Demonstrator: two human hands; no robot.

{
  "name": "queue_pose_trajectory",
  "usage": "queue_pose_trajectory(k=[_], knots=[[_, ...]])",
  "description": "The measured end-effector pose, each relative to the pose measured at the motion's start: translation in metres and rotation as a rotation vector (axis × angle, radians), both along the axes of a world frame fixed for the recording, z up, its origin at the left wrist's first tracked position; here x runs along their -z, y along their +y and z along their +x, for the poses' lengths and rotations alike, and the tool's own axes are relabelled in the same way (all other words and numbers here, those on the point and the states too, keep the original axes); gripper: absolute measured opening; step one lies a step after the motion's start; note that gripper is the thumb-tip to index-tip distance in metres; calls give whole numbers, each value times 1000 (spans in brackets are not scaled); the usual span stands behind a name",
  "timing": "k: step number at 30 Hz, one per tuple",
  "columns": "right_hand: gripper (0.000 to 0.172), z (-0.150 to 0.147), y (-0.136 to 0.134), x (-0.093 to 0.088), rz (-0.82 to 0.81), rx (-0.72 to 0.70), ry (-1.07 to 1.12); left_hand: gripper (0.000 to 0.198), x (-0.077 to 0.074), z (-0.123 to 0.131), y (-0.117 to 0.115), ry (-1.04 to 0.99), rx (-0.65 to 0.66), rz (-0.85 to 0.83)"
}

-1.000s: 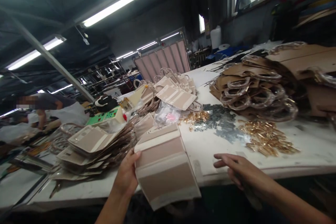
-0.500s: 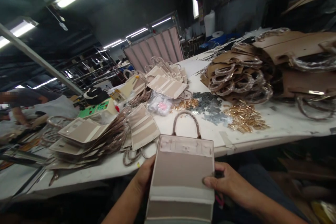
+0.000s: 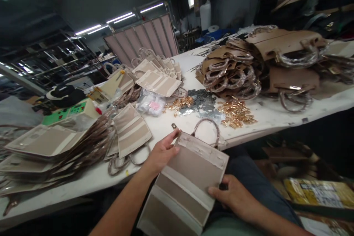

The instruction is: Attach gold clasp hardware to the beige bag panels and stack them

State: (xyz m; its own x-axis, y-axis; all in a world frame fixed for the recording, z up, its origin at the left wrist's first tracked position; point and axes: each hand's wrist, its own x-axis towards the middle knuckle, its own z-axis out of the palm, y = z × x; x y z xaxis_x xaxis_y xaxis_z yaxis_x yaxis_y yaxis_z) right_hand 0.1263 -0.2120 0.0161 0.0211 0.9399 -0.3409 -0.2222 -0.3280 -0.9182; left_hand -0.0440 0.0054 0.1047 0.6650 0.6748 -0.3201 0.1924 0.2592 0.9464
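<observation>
A flat beige bag panel point(image 3: 190, 171) with a brown looped handle point(image 3: 207, 121) is held between my two hands, its inner side facing up and tilted to the left. My left hand point(image 3: 165, 153) grips its upper left corner, where a small metal-tipped strap point(image 3: 174, 127) sticks out beyond my fingers. On the panel's right edge, my right hand point(image 3: 231, 193) is closed with the thumb on top and the fingers out of sight underneath. Just beyond the panel lie gold metal pieces point(image 3: 238, 113) in a heap, dark grey flat pieces point(image 3: 203, 103), and a smaller gold pile point(image 3: 180, 104).
Stacked bag panels point(image 3: 47, 140) fill the left of the white table point(image 3: 188, 66), with more panels point(image 3: 159, 81) farther back. A green-topped machine point(image 3: 69, 112) stands behind the left stack. Brown panels with plastic-wrapped handles point(image 3: 232, 70) pile up at right. A yellow package point(image 3: 318, 191) sits below.
The panel has turned, its lower end swinging left. My left hand has moved up its left edge to the top corner. The view has shifted right.
</observation>
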Motion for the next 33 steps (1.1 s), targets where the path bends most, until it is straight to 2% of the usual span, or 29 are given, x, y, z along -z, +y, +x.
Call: queue_pose_trajectory(k=[2,4,7,8,9,11,13,15,17,19,22,24,25,28,33], knots=[[47,-10,1,1,55,-81,-25,82,8,13,12,142,115,148],[26,-18,2,2,109,-221,-80,74,19,27,22,241,198,311],[17,-21,1,-4,104,-454,-265,69,40,46,35,310,281,470],[16,-18,0,-8,106,-492,-332,69,47,51,38,326,308,498],[17,-13,0,-13,118,-494,-389,69,53,54,41,338,332,520],[20,4,8,-25,160,-408,-470,69,64,59,46,342,364,546],[25,26,26,-34,232,-223,-576,69,71,61,48,332,370,555],[30,49,53,-38,356,-68,-785,67,74,61,47,322,351,579],[31,67,83,-36,390,-64,-1046,64,74,61,43,336,320,632],[30,78,105,-29,361,-160,-1265,57,75,58,34,380,255,733],[29,81,119,-18,316,-299,-1466,35,80,50,11,462,60,970],[30,80,119,-13,301,-312,-1541,19,88,43,-8,490,-32,1131],[31,80,118,-12,299,-310,-1563,18,93,40,-17,496,-48,1197],[32,80,118,-13,299,-328,-1585,33,106,35,-39,507,-14,1346],[32,81,125,-17,289,-381,-1592,50,113,37,-40,587,48,1356]])
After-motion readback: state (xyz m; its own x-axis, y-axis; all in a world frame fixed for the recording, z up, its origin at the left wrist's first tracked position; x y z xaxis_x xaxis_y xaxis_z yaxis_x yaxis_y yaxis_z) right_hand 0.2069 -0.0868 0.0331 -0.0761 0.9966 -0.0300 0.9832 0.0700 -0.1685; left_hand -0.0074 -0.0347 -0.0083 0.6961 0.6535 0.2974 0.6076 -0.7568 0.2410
